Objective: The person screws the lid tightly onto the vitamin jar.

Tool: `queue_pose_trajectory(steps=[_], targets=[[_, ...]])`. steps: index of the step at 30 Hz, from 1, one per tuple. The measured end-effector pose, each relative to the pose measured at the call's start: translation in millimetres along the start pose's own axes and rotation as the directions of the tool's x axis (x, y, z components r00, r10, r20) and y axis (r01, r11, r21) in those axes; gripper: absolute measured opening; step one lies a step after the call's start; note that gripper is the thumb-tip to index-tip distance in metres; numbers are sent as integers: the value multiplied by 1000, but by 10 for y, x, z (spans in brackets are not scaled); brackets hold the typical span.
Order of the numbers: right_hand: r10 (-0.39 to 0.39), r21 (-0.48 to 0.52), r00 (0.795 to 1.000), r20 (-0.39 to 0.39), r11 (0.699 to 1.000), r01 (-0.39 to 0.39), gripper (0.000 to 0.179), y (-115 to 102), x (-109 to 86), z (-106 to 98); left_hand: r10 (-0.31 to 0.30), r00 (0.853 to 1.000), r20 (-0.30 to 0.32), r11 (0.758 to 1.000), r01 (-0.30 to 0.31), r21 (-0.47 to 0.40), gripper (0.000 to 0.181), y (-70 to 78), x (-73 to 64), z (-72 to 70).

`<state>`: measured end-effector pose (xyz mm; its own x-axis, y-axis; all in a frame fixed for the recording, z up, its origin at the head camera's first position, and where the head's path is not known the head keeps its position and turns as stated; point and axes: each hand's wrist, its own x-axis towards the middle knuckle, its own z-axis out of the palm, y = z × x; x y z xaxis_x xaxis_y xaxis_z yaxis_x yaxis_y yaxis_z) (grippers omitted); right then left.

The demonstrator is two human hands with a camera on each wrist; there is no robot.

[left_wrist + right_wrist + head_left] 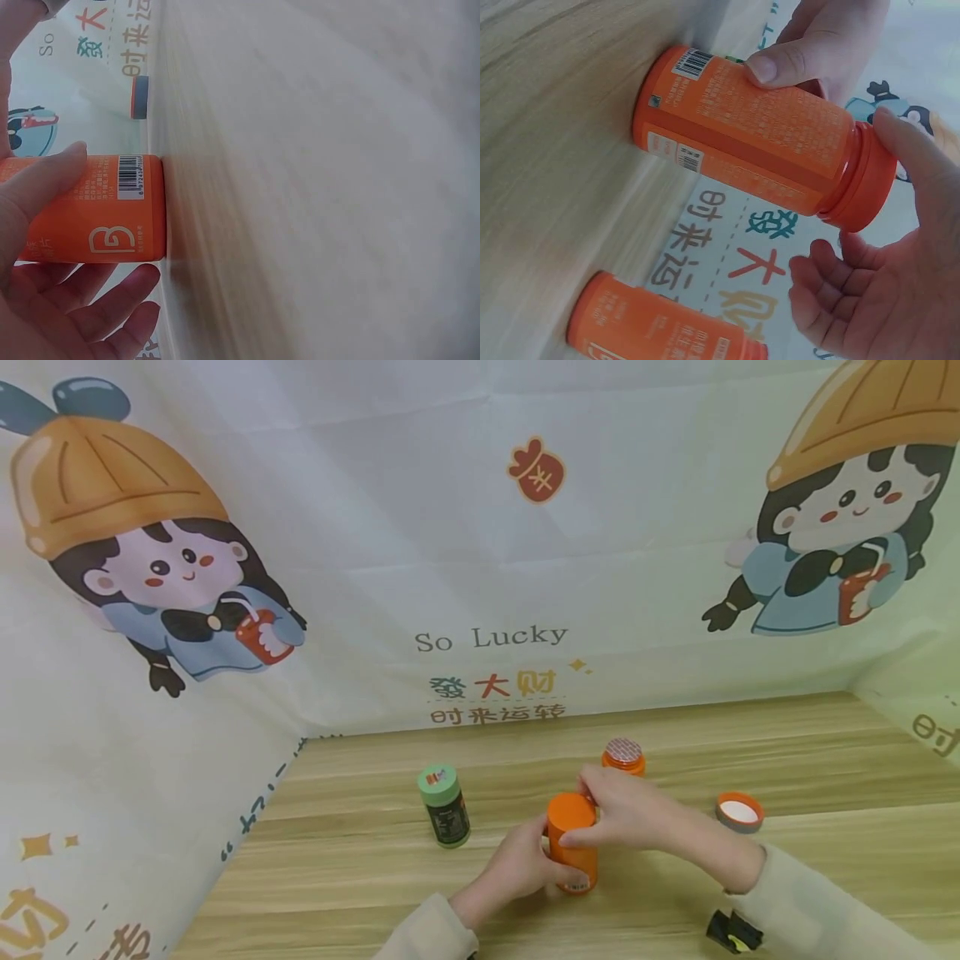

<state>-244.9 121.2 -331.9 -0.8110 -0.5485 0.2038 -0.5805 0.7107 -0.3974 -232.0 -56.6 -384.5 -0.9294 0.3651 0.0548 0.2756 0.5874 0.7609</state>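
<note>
An orange bottle (pixel 576 860) with a barcode near its base stands upright on the table. My left hand (pixel 521 862) grips its body from the left; the left wrist view shows the thumb lying along the label and the fingers on the other side. At the top, my right hand (pixel 630 810) holds the bottle's orange lid (pixel 870 180) between thumb and fingers. The lid sits on the neck, with a thin ridge visible below it in the right wrist view. Just behind stands a second orange bottle (pixel 652 322), its lid off and a patterned seal (pixel 624 750) on top.
A dark bottle with a green lid (pixel 444 806) stands to the left. On the right lies a grey and orange lid (pixel 739 812), its white inside facing up. A small black object (pixel 733 932) is below the right forearm. A printed cloth (pixel 480 527) hangs behind the wooden table (pixel 337 877).
</note>
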Motion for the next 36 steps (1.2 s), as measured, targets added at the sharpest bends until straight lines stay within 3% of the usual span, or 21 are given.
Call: queue_pose_trajectory(steps=[5, 7, 9, 11, 15, 17, 20, 23, 36], targets=[[55, -20, 998, 41, 998, -54, 62, -20, -11, -81, 7, 1000, -2, 1000, -7, -3, 51, -28, 14, 19], [11, 47, 998, 68, 999, -14, 66, 5, -12, -139, 7, 1000, -2, 1000, -7, 5, 52, -26, 14, 20], [-86, 129, 992, 88, 989, 75, 66, 54, -13, -198, 3, 1000, 0, 1000, -3, 15, 53, -19, 14, 15], [-201, 202, 973, 115, 964, 175, 59, 119, -8, -240, 1, 1000, 0, 1000, -1, 29, 53, -14, 16, 11], [-385, 263, 909, 159, 904, 337, 44, 231, 9, -269, -12, 1000, 6, 1000, 12, 28, 53, -14, 21, 10], [-439, 264, 884, 161, 882, 391, 38, 264, 19, -264, -15, 1000, 8, 1000, 15, 26, 53, -16, 22, 10], [-472, 261, 868, 155, 867, 425, 35, 293, 31, -247, -17, 1000, 11, 999, 16, 30, 54, -16, 22, 7], [-467, 257, 871, 154, 870, 421, 35, 295, 38, -235, -21, 1000, 12, 999, 21, 31, 54, -16, 20, 4], [-333, 186, 926, 178, 935, 301, 59, 210, 48, -185, -15, 1000, 7, 999, 14, 45, 56, -24, 21, 11]])
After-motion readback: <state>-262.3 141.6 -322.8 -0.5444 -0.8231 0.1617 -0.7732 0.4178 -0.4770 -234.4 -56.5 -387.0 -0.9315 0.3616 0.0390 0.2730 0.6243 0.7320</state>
